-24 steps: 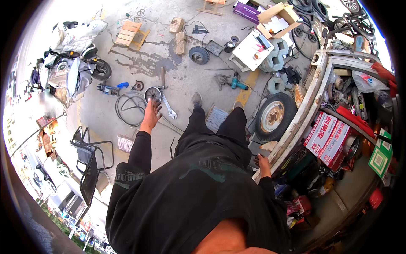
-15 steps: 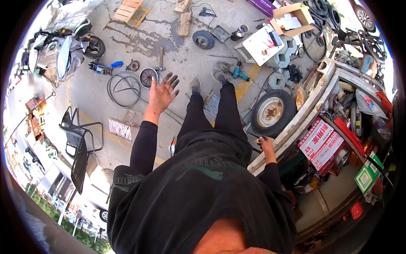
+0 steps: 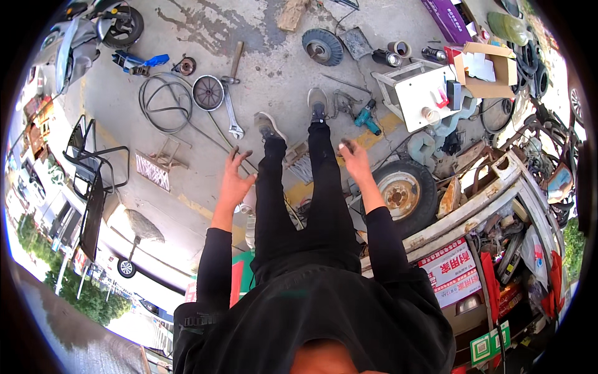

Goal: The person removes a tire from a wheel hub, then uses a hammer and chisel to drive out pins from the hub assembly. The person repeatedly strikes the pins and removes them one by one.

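My left hand [image 3: 235, 182] hangs in front of my left thigh, fingers apart and slightly bent, holding nothing. Beside my right leg, my right hand [image 3: 356, 161] is curled with thumb and fingers drawn together. A tiny pale spot shows at its fingertips; what it is, I cannot make out. Both hands are darkly smudged and off the ground. On the concrete ahead of the left hand lie a large wrench [image 3: 232, 111], a hammer [image 3: 236, 62] and a round spoked part [image 3: 208, 93]. Closest to my right hand are a tyre on a rusty rim [image 3: 402, 194] and a teal power drill [image 3: 367, 118].
Low woven folding stools [image 3: 152, 170] stand left and between my legs. A coiled hose [image 3: 146, 103] and a black chair [image 3: 87, 181] are at left. At right are a white-topped stool [image 3: 416, 93], a cardboard box [image 3: 489, 73] and a cluttered cart with a worn frame [image 3: 464, 212].
My view and feet have shifted over the floor. My left hand has lowered from its raised, spread pose. My right hand has come away from the cart's edge to in front of me.
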Demonstrator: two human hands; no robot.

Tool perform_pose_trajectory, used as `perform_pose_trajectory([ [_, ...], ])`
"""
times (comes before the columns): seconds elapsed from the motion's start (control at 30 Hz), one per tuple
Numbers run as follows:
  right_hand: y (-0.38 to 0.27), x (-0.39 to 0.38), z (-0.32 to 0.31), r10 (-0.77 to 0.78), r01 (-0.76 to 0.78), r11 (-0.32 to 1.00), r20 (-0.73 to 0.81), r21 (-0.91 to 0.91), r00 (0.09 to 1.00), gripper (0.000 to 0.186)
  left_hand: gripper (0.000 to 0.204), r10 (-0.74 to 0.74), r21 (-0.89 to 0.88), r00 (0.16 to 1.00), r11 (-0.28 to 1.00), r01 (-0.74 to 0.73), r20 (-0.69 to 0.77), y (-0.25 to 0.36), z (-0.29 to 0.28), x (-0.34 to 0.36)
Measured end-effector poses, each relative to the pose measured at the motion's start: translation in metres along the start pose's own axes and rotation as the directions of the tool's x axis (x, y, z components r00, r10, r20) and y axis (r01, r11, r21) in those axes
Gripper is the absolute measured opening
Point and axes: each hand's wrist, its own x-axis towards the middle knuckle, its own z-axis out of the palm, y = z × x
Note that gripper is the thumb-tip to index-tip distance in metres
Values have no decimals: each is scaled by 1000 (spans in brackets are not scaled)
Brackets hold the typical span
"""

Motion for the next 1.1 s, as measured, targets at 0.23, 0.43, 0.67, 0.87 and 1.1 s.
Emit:
perform_pose_trajectory([
  [0.23,6,153,64,-181,162,941,-38,-297,983,53,52,-142,-367,947,897,246,288,-76,130,162],
  [0.43,-16,340,26,-584,339,614,-122,-713,802,55,41,145,-9,972,989,-146,187,-116,184,248],
  [0.67,-30,433,5,-871,380,177,35,-908,490,53,35,-17,-148,997,989,28,70,-168,225,317],
  [0.87,6,493,1,-803,508,533,-216,-676,555,44,40,385,-40,903,916,-399,-191,-132,303,426],
  [1.1,34,517,-5,-906,660,418,-238,-624,349,42,34,440,-11,847,886,-464,-298,-102,380,500],
])
